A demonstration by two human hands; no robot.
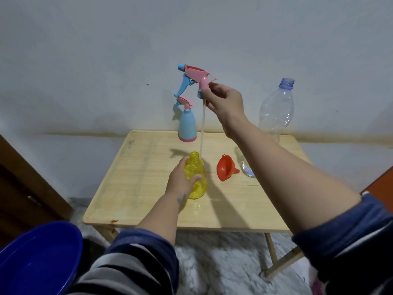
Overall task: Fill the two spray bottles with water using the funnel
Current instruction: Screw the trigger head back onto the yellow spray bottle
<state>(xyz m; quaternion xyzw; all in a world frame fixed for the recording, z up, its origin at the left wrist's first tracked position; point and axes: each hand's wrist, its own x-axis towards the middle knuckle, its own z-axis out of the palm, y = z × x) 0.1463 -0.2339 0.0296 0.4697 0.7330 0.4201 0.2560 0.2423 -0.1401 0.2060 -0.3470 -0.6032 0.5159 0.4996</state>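
Observation:
A yellow spray bottle (196, 182) stands uncapped in the middle of the wooden table (136, 188); my left hand (182, 177) grips its body. My right hand (225, 100) holds a pink and blue spray head (194, 78) high above it, and the white dip tube hangs down with its end just beside the bottle's open neck. A blue spray bottle (187, 124) with its head on stands at the table's far edge. An orange funnel (225, 167) lies on its side to the right of the yellow bottle.
A large clear plastic bottle (277, 111), uncapped, stands at the table's back right, with some water at its base. A blue basin (36, 258) sits at the lower left. A dark wooden door is on the left, and the wall is close behind the table.

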